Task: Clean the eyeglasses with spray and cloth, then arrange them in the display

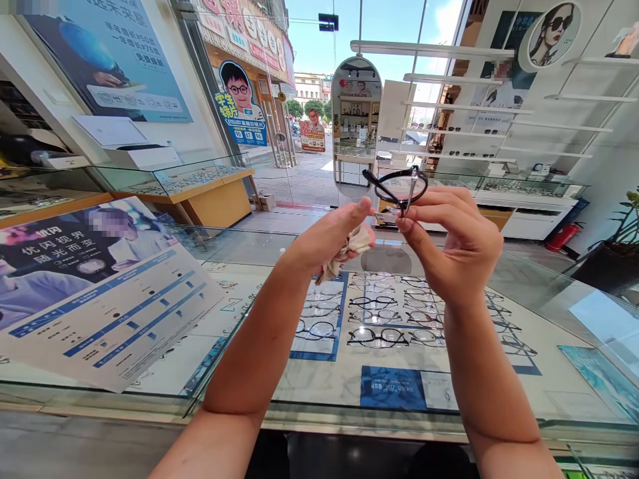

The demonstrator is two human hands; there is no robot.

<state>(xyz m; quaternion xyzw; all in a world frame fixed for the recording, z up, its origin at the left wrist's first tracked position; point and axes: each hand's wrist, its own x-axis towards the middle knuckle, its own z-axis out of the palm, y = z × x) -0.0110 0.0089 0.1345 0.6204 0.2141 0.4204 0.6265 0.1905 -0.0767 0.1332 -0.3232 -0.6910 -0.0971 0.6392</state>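
- At far left, a blue poster [110, 60] is hanging on the wall, and below it a large printed sign [94, 293] with blue bars is leaning over the glass counter [282, 406] in front of me.
- Behind that sign, a wood-based display case [214, 196] is standing near the shop front; a cut-out sign [242, 100] of a person in glasses is showing beside the street.
- Left of centre, my left hand [339, 233] is reaching over the counter, its fingers curling around a crumpled, pale cloth [360, 241], the thumb pointing towards the eyewear.
- Just beyond, a tall rounded mirror [357, 120] is reflecting shelves.
- Right of my left thumb, black-framed eyeglasses [385, 191] are hanging in the air above the counter, one arm pointing left; I cannot tell whether my left hand is touching them.
- Below, rows of spectacle frames [378, 337] are lying under the glass, with a blue card [393, 387] nearer me.
- My right hand [449, 233] is pinching the eyeglasses between thumb and forefinger, the other fingers bending behind.
- At far right, white shelves [464, 108] are lining the wall; a red fire extinguisher [564, 236] and a potted plant [612, 266] are standing below.
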